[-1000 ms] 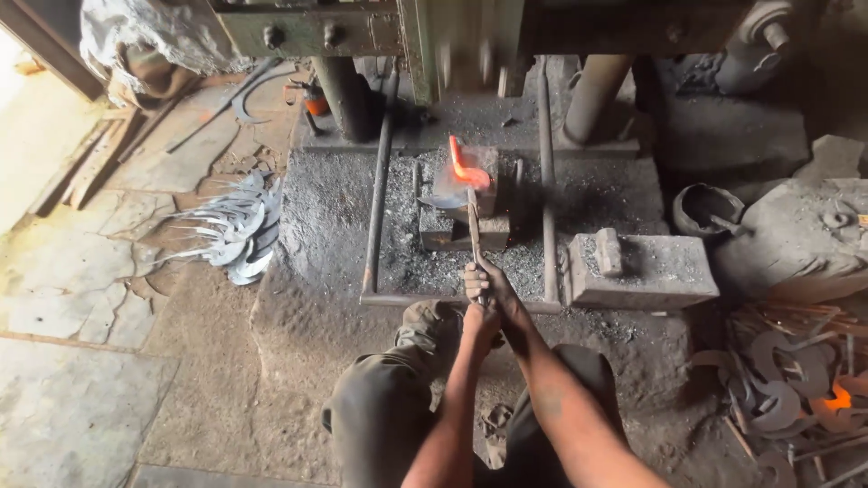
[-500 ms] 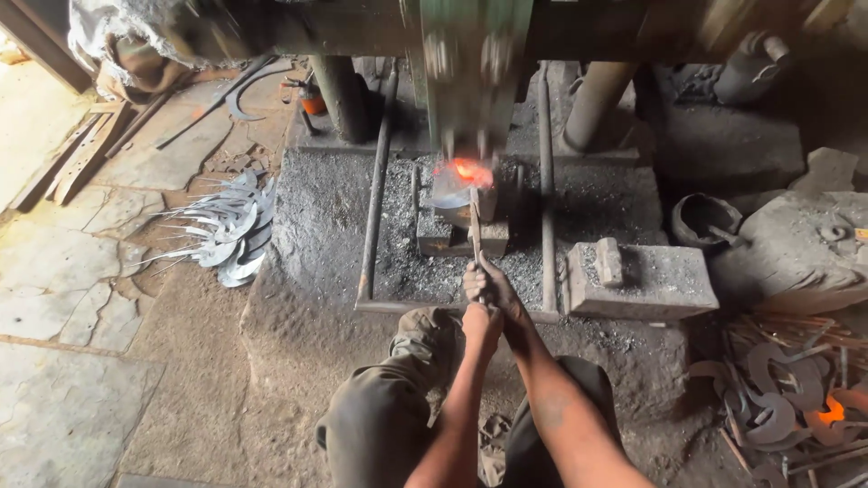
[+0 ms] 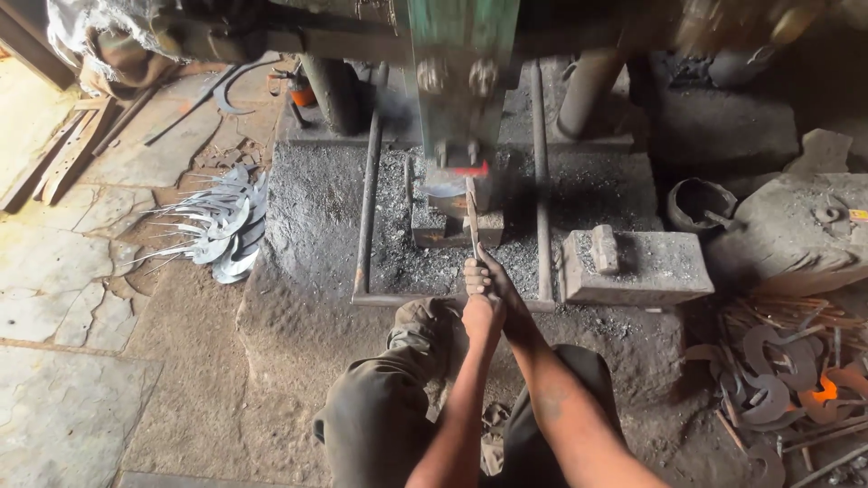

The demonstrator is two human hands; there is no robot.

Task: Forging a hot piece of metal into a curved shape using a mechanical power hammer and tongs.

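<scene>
Head view of a forge floor. The upper frame of the power hammer is cut off at the top edge and blurred; its ram rests on the glowing workpiece, of which only a thin orange-red edge shows, the rest hidden beneath the ram. The anvil block under it is partly masked by scale and grit. Both hands overlap, so their separate fingers are hard to make out: the left hand and the right hand are closed together around the near end of the long tongs. From the grip the tongs run toward 12 o'clock, and the workpiece lies at their far tip, well apart from the hands. Two upright steel rails flank the anvil at 9 and 3 o'clock, leaving a narrow grit-covered lane between them. A stone block sits at 3 o'clock of the hands. A pile of curved sickle blades lies at 9 o'clock on open paving; cut blanks, one glowing, crowd the 4 o'clock corner
</scene>
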